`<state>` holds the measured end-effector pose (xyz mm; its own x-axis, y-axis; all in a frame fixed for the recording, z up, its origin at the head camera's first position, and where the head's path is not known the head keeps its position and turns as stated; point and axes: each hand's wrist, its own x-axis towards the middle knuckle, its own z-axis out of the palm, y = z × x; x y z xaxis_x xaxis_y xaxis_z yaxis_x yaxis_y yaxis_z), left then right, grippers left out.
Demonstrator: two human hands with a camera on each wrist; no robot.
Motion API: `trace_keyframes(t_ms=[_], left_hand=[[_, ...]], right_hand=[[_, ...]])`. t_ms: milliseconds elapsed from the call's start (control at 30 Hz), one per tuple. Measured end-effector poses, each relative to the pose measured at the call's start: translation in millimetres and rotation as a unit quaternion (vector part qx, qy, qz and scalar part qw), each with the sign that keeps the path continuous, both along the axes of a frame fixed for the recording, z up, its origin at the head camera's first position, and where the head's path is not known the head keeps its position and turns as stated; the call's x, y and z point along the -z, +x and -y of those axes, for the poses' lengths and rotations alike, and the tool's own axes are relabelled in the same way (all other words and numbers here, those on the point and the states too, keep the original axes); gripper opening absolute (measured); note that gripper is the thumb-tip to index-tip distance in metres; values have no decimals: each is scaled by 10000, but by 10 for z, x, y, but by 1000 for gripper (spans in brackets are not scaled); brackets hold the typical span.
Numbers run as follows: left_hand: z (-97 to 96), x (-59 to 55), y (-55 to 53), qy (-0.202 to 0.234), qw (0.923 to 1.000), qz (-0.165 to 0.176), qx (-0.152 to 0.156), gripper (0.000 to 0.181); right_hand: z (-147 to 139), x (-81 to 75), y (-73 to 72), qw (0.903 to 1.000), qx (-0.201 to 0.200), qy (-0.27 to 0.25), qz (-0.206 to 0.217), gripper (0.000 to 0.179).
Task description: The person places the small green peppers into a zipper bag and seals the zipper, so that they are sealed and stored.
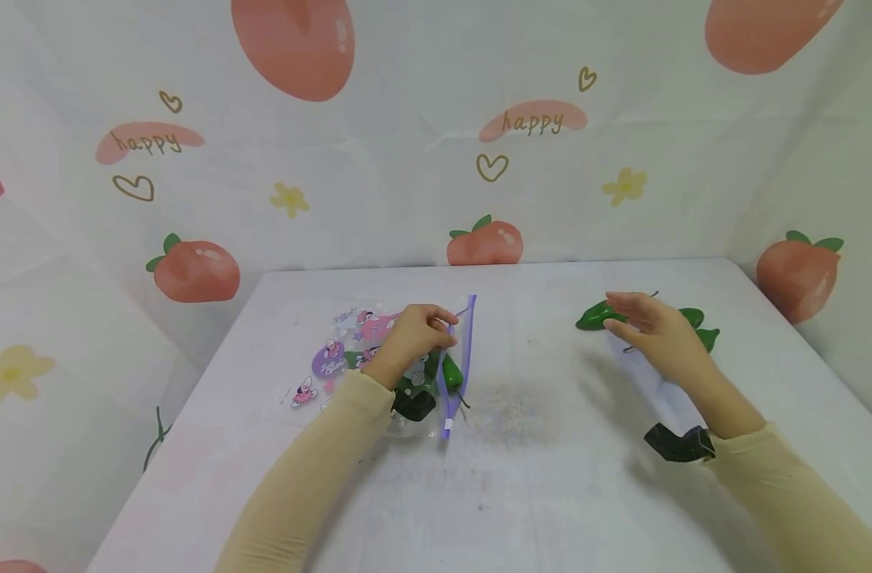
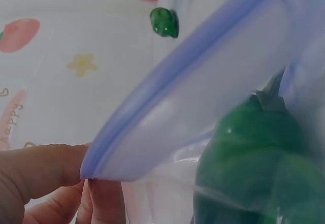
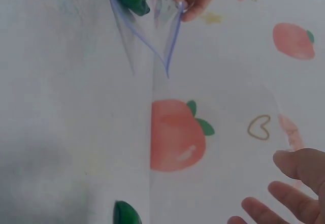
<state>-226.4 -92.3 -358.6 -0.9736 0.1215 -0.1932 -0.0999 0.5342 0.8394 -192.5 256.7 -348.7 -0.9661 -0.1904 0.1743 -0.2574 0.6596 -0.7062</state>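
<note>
My left hand pinches the purple zip edge of a clear plastic zip bag between thumb and fingers, and the mouth gapes toward the right. Inside the bag is a green pepper with its stem at the opening; more green shows through the printed plastic behind it. My right hand, fingers spread and loosely bent, hovers over the right side of the table by a green pepper. Nothing lies between its fingers. Part of that pepper is hidden behind the hand.
More green peppers lie just right of my right hand. The white table backs onto a white cloth printed with peaches, hearts and flowers. A dark strap sits at my right wrist.
</note>
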Motion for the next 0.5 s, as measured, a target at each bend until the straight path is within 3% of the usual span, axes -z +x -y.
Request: trace_keyframes(t_ms=[300,500], left_hand=[[3,5,1,12,10000,-37,26,33],[4,9,-4,5,10000,-22,19,33]], right_hand=[[-199,-9,2,9988,315,-19,-386,50],[-340,-33,-22,9982,581,99,-146,53]])
